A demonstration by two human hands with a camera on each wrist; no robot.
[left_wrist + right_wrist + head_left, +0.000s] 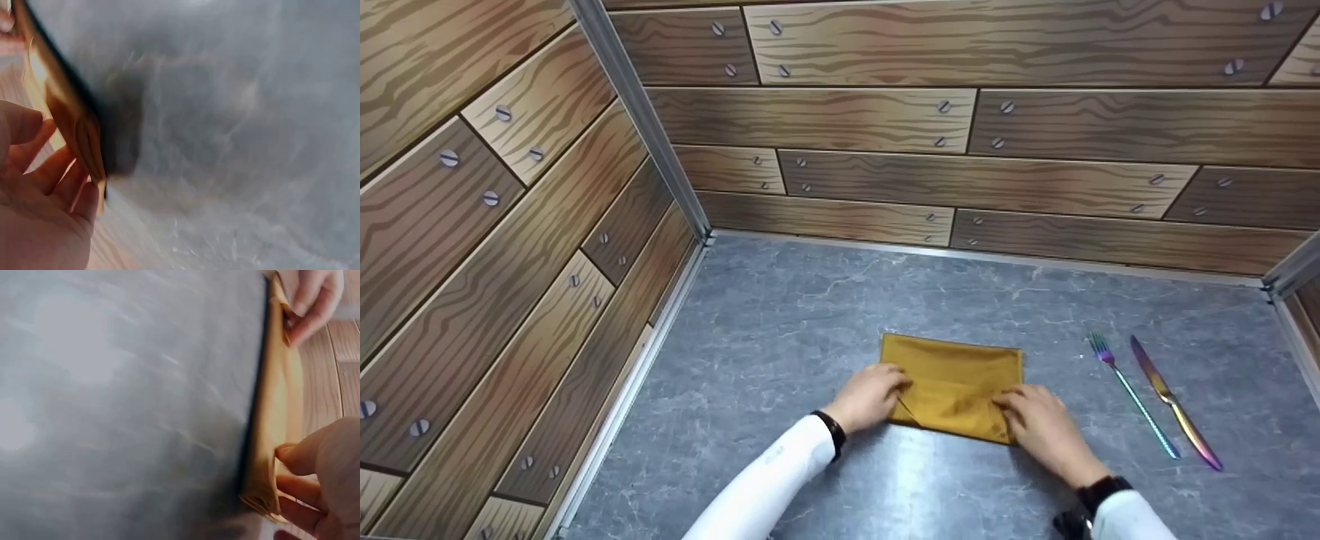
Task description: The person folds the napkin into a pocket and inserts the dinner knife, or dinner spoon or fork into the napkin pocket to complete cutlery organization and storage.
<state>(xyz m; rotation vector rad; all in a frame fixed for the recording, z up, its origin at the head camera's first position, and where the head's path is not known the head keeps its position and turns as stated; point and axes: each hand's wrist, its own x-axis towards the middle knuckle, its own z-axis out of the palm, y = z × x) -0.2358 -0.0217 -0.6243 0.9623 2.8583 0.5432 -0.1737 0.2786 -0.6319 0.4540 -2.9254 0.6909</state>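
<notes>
A mustard-yellow folded cloth napkin [952, 367] lies on the grey marbled tabletop, in front of the person. At its left edge, the left hand [870, 396] pinches a folded layer near the front corner. The right hand [1046, 431] has thumb and fingers on the opposite edge, pinching the cloth there. In the right wrist view, stacked layers show at the end of the napkin [275, 394] beside the right hand [343, 467]. From the left wrist, the napkin [73, 112] appears edge-on, with the left hand's fingers [70, 174] against its side.
Right of the napkin lie an iridescent fork [1138, 401] and, just beyond it, an iridescent table knife [1165, 397], both slanted. Wood-patterned panels [840, 120] wall the tabletop [780, 322] at the back and left, with metal edging [649, 341] along their base.
</notes>
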